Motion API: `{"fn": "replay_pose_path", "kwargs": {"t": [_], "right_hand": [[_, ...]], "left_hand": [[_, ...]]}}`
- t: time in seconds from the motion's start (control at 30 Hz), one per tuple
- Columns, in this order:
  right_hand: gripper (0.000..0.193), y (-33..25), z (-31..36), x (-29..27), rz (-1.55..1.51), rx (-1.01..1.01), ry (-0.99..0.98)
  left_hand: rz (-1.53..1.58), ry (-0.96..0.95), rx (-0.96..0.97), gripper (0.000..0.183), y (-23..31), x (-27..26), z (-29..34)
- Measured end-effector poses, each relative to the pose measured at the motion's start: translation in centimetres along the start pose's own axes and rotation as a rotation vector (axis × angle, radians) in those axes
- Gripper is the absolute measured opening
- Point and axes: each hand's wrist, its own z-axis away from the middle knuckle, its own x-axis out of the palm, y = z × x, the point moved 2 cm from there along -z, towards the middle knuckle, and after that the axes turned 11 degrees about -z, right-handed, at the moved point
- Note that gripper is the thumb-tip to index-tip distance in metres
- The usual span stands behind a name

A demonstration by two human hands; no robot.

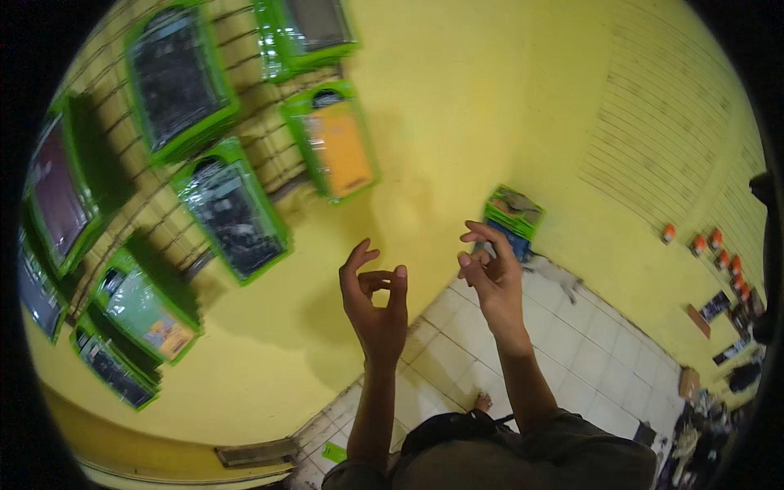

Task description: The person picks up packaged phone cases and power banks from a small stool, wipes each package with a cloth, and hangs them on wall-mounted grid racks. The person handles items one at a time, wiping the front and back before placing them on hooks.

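My left hand [374, 306] is raised in front of the yellow wall, its fingers bent and its thumb standing apart from them, with nothing held. To its right, at a similar height, my right hand [496, 282] has curved fingers and a thumb that are apart, also with no object in them. The two hands do not touch each other. Nearest to the left hand are an orange-fronted package with a green border [339, 147] and a dark-fronted one [229, 212], both hanging on the wall. Beyond the right hand stands a stacked green and blue crate [510, 233].
More green-edged packages [175, 82] hang from a wire grid [261, 110] at the left. A cat-like grey animal [555, 273] lies on the tiled floor [555, 318] beside the crate. Orange items [723, 260] line the right wall, above assorted clutter [694, 433]. A green piece [333, 452] lies on the floor.
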Motion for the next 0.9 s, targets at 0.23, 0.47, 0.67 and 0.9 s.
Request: {"fn": "replay_pose_path", "kwargs": {"t": [0.23, 0.47, 0.67, 0.9], "right_hand": [[0.043, 0.0, -4.2, -22.5, 0.2, 0.158, 0.202], [0.043, 2.5, -10.7, -38.3, 0.216, 0.282, 0.239], [0.04, 8.7, -19.3, -48.9, 0.188, 0.397, 0.226], [0.041, 12.7, -34.3, -60.3, 0.193, 0.469, 0.199]], "left_hand": [[0.117, -0.255, -0.185, 0.061, -3.7, 23.8, 4.1], [0.096, -0.399, -0.383, 0.061, -8.7, 43.3, 5.9], [0.061, -0.405, -0.466, 0.059, -15.4, 56.7, 4.2], [0.047, -0.382, -0.475, 0.06, -21.2, 74.5, -3.7]]}}
